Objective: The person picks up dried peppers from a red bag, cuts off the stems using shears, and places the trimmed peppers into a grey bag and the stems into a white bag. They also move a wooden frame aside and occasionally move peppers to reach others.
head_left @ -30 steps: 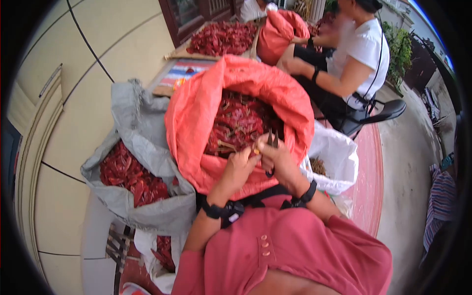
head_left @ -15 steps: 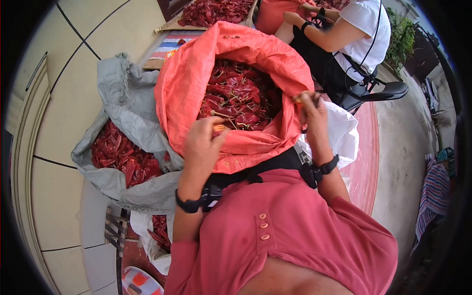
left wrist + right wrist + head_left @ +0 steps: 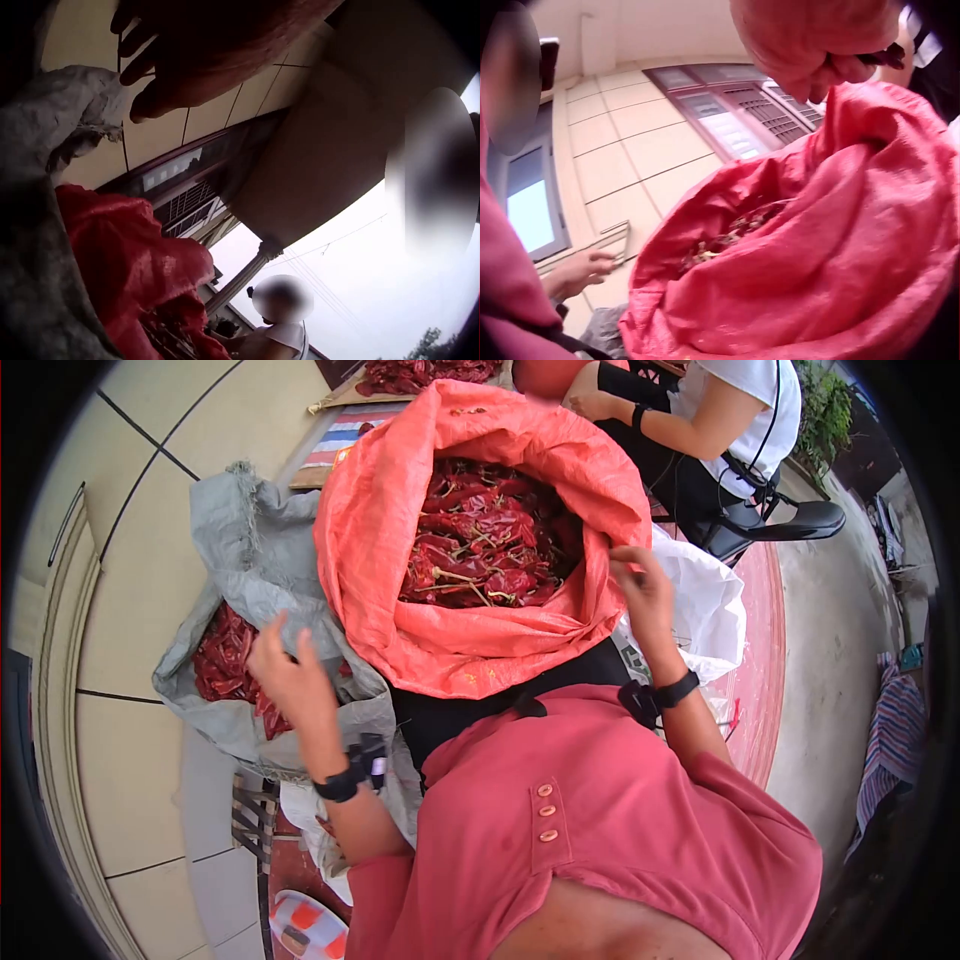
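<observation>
The right hand (image 3: 645,595) is by the right rim of the red sack (image 3: 400,560). Its fingers are curled round something small and dark, seen in the right wrist view; what it is I cannot tell. The left hand (image 3: 285,670) is spread open and holds nothing. It hangs over the grey sack (image 3: 250,550), which has chillies (image 3: 215,660) inside. More chillies (image 3: 480,535) fill the red sack. A white bag (image 3: 705,610) sits just beside the right hand.

The sacks stand on a tiled floor (image 3: 120,600) outdoors, next to a house wall. Another person (image 3: 735,420) sits behind.

Half a second ago the left hand was at the red sack's front rim. Now it has swung out over the grey sack.
</observation>
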Demonstrator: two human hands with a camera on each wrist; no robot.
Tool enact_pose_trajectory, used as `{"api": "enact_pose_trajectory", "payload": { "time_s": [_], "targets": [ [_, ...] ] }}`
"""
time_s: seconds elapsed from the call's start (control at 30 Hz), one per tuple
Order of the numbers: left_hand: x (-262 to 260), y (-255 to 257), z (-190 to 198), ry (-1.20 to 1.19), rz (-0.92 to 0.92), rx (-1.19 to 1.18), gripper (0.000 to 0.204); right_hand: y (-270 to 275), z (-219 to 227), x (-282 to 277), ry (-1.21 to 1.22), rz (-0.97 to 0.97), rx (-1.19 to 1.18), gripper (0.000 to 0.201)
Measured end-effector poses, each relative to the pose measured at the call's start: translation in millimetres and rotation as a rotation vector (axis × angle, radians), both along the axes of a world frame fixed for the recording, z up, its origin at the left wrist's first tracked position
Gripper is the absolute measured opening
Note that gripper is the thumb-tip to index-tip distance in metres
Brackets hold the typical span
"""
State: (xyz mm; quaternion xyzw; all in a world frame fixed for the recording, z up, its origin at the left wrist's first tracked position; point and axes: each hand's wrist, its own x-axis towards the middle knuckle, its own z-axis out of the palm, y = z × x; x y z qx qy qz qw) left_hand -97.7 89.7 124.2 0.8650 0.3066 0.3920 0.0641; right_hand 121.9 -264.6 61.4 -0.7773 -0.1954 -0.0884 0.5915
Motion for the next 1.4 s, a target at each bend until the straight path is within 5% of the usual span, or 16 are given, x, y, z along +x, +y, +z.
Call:
{"api": "enact_pose_trajectory", "payload": {
  "time_s": [0.07,0.13,0.2,0.27,0.4,0.6,1.0,1.3,1.4],
  "targets": [
    [23,-53,15,-0.059,-0.276,-0.276,0.026,43,3,-4,-0.156,0.177,-0.080,0.020],
    [48,-85,6,-0.077,-0.588,-0.193,0.021,79,13,-11,-0.132,0.326,-0.111,0.021],
    [66,-104,-9,-0.035,-0.681,-0.223,0.019,105,13,-9,-0.120,0.380,-0.199,0.023],
    [76,-111,-17,-0.031,-0.697,-0.237,0.020,121,15,-13,-0.180,0.349,-0.441,0.029],
    [83,-110,-26,-0.039,-0.671,-0.283,0.025,120,4,-19,-0.202,0.290,-0.289,0.026],
    [110,-114,-36,0.102,-0.677,-0.058,0.065,110,13,-21,-0.119,0.294,-0.057,0.020],
    [117,-117,-27,0.069,-0.834,-0.323,0.047,96,47,-32,0.079,0.516,0.197,0.018],
    [119,-120,-6,0.053,-0.919,-0.334,0.036,98,73,-36,-0.588,0.358,-0.037,0.014],
    [136,-112,-22,0.033,-0.911,-0.246,0.031,106,68,-32,-0.396,0.306,0.128,0.010]
  ]
}}
